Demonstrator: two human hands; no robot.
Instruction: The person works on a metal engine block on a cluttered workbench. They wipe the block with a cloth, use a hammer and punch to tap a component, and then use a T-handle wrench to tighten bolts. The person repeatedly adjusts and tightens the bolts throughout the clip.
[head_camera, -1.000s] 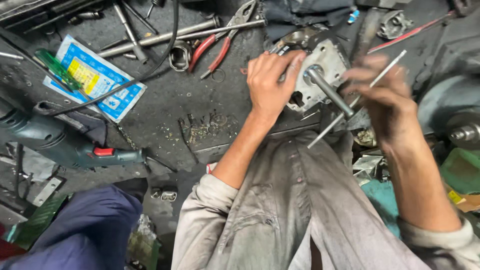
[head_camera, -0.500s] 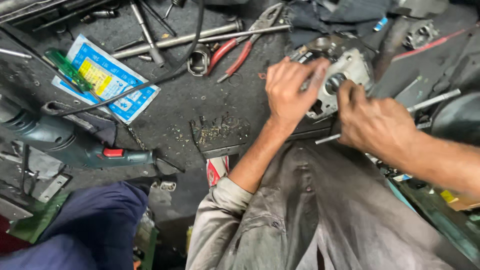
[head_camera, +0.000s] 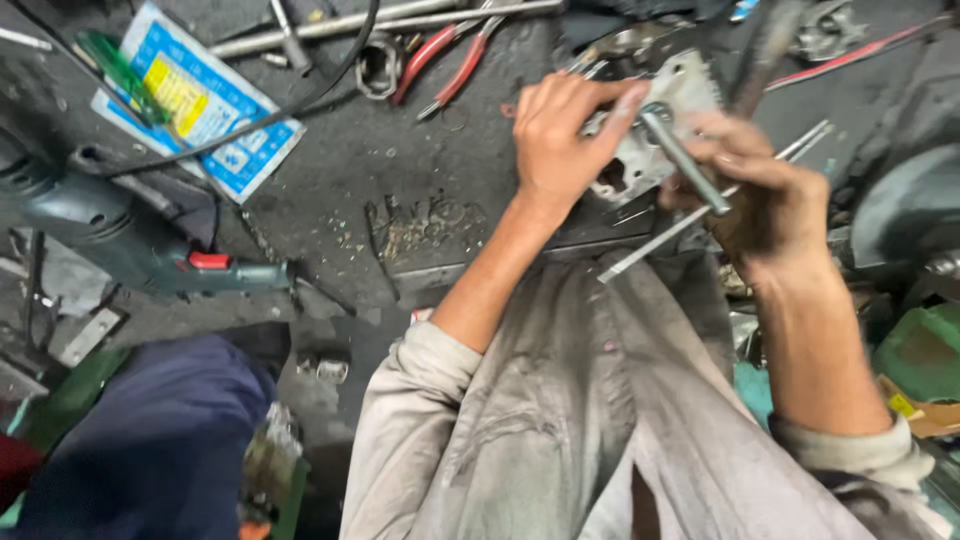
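Head view: left hand (head_camera: 560, 135) grips metal housing (head_camera: 680, 110); right hand (head_camera: 770, 205) pinches thin rod (head_camera: 700, 215) beside it.

Dark grimy workbench (head_camera: 400, 160), metal filings (head_camera: 420, 225)

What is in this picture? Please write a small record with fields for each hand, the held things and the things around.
Left hand: grips the grey metal housing from the left.
Right hand: holds a thin metal rod next to the housing.
Housing detail: short steel shaft sticks out.
Surface: dark dirty workbench.
Nearby tools: red-handled pliers, electric drill.
Also: blue and yellow packet.
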